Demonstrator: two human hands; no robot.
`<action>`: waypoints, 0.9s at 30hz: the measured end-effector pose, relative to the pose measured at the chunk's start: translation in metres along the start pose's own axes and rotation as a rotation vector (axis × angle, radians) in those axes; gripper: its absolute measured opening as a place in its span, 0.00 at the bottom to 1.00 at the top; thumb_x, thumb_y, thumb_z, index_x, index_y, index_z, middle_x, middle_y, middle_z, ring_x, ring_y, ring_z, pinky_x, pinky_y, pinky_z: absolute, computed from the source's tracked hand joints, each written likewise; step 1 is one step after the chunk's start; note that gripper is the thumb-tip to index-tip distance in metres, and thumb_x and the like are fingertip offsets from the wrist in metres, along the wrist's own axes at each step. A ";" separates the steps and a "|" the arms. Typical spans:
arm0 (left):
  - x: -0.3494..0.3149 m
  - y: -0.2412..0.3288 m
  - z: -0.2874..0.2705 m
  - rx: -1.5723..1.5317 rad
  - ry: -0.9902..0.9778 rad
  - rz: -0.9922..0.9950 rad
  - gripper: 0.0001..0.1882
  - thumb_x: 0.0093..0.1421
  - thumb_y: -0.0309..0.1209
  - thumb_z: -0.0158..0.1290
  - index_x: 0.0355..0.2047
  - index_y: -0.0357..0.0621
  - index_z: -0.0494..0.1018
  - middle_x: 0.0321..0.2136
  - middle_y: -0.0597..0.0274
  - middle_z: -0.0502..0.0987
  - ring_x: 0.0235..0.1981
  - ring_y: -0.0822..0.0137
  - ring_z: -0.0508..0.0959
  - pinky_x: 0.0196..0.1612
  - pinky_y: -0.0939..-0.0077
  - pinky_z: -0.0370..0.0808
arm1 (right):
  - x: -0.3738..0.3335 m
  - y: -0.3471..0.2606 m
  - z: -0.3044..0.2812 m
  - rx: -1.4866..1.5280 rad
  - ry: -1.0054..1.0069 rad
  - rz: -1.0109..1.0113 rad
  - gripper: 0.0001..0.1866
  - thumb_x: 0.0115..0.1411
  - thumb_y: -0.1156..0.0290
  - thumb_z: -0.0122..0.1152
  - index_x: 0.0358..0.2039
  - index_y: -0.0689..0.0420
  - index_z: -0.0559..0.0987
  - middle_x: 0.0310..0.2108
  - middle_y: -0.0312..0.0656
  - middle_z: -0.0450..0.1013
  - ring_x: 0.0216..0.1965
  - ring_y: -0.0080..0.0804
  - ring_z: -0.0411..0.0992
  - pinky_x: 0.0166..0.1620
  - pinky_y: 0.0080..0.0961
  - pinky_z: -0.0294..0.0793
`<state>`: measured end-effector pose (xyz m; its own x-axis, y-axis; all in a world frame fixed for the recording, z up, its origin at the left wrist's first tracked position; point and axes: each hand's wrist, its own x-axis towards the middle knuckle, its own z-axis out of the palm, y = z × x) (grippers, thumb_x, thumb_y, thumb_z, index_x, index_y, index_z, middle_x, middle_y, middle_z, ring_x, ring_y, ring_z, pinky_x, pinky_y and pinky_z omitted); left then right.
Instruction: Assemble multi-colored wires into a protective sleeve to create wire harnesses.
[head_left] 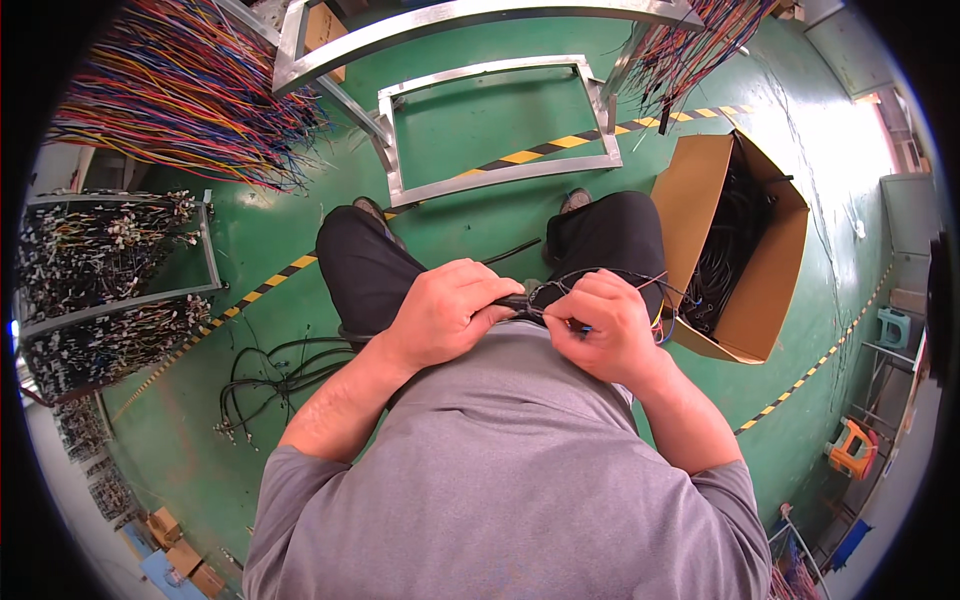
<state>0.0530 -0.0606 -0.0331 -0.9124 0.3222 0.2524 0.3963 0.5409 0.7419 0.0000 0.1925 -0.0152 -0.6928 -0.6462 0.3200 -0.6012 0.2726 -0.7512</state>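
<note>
Between my hands, over my lap, runs a black cable bundle [518, 303]. My left hand [450, 310] pinches it between thumb and fingers. Closed around the bundle's right part is my right hand [603, 322], with thin black, red and blue wires [660, 290] sticking out beyond it. A small blue piece shows under the right fingers; its kind is hidden. A black cable end [512, 250] reaches out past my knees. To the left, loose black cables [275, 385] lie in loops on the green floor.
An open cardboard box [690, 190] of black cables stands by my right knee. Ahead is a metal frame [500, 188]. Coloured wires [190, 90] hang at upper left, above racks of connector-ended wires [100, 250]. An orange stool [852, 448] sits far right.
</note>
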 end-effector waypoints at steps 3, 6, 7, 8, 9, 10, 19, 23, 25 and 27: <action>0.002 0.004 0.004 -0.020 -0.005 0.000 0.17 0.54 0.26 0.70 0.46 0.43 0.85 0.37 0.59 0.85 0.39 0.57 0.84 0.42 0.63 0.81 | 0.003 -0.004 0.006 -0.001 -0.015 0.002 0.05 0.52 0.77 0.71 0.27 0.55 0.81 0.24 0.37 0.74 0.28 0.38 0.75 0.36 0.35 0.72; 0.003 0.004 0.004 -0.046 0.001 0.035 0.17 0.54 0.25 0.71 0.45 0.43 0.85 0.37 0.59 0.85 0.38 0.57 0.84 0.42 0.64 0.81 | 0.005 -0.003 0.009 0.027 -0.067 0.058 0.04 0.55 0.77 0.71 0.30 0.57 0.82 0.27 0.39 0.76 0.29 0.40 0.75 0.37 0.36 0.74; 0.002 0.002 0.003 -0.041 0.002 0.034 0.17 0.53 0.25 0.71 0.45 0.43 0.85 0.37 0.59 0.85 0.38 0.56 0.84 0.42 0.64 0.81 | 0.006 -0.003 0.010 0.057 -0.064 0.090 0.04 0.56 0.77 0.72 0.31 0.58 0.83 0.27 0.40 0.76 0.29 0.41 0.75 0.37 0.36 0.74; 0.002 0.001 0.001 -0.035 0.003 0.032 0.17 0.53 0.24 0.71 0.45 0.43 0.85 0.36 0.59 0.85 0.38 0.56 0.84 0.42 0.64 0.81 | 0.006 -0.002 0.008 0.057 -0.064 0.089 0.04 0.56 0.77 0.72 0.31 0.58 0.83 0.27 0.40 0.76 0.29 0.41 0.75 0.37 0.36 0.74; 0.001 0.000 -0.001 -0.034 0.003 0.032 0.17 0.53 0.24 0.71 0.45 0.43 0.85 0.36 0.59 0.85 0.38 0.56 0.84 0.42 0.64 0.81 | 0.006 0.000 0.002 0.092 -0.104 0.157 0.03 0.58 0.77 0.71 0.32 0.59 0.84 0.27 0.41 0.76 0.29 0.41 0.75 0.37 0.36 0.75; 0.000 -0.002 -0.005 -0.011 0.006 0.007 0.18 0.53 0.24 0.71 0.45 0.43 0.85 0.36 0.59 0.85 0.38 0.56 0.84 0.42 0.63 0.81 | 0.006 0.002 -0.004 0.125 -0.146 0.226 0.03 0.59 0.76 0.71 0.33 0.60 0.85 0.28 0.42 0.77 0.30 0.41 0.76 0.38 0.36 0.76; 0.006 0.003 0.005 -0.005 0.014 0.029 0.17 0.54 0.25 0.71 0.45 0.43 0.85 0.37 0.60 0.85 0.37 0.57 0.84 0.41 0.63 0.82 | 0.006 0.001 0.001 0.013 -0.108 0.114 0.02 0.59 0.77 0.70 0.32 0.57 0.84 0.24 0.39 0.75 0.29 0.41 0.75 0.34 0.35 0.74; 0.005 0.000 0.003 -0.002 0.010 0.014 0.17 0.53 0.25 0.71 0.45 0.44 0.86 0.37 0.60 0.85 0.38 0.57 0.84 0.41 0.63 0.82 | 0.006 0.002 -0.001 0.114 -0.084 0.243 0.05 0.59 0.77 0.71 0.37 0.59 0.85 0.27 0.40 0.78 0.30 0.38 0.77 0.34 0.33 0.75; 0.003 -0.003 0.000 0.014 0.017 0.004 0.17 0.53 0.25 0.71 0.44 0.44 0.86 0.37 0.60 0.85 0.37 0.57 0.84 0.41 0.63 0.82 | 0.003 0.010 -0.012 0.121 -0.107 0.288 0.06 0.61 0.77 0.71 0.39 0.60 0.86 0.30 0.41 0.79 0.31 0.35 0.78 0.34 0.30 0.77; 0.003 -0.005 0.001 0.029 0.025 -0.003 0.17 0.53 0.25 0.71 0.44 0.44 0.86 0.36 0.60 0.85 0.37 0.57 0.84 0.41 0.63 0.82 | 0.001 0.012 -0.020 0.107 -0.139 0.349 0.04 0.61 0.77 0.71 0.37 0.60 0.85 0.30 0.41 0.79 0.30 0.35 0.78 0.34 0.31 0.77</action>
<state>0.0483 -0.0618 -0.0363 -0.9158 0.3011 0.2659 0.3959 0.5646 0.7242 -0.0158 0.2100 -0.0124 -0.7833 -0.6202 -0.0412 -0.2889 0.4219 -0.8594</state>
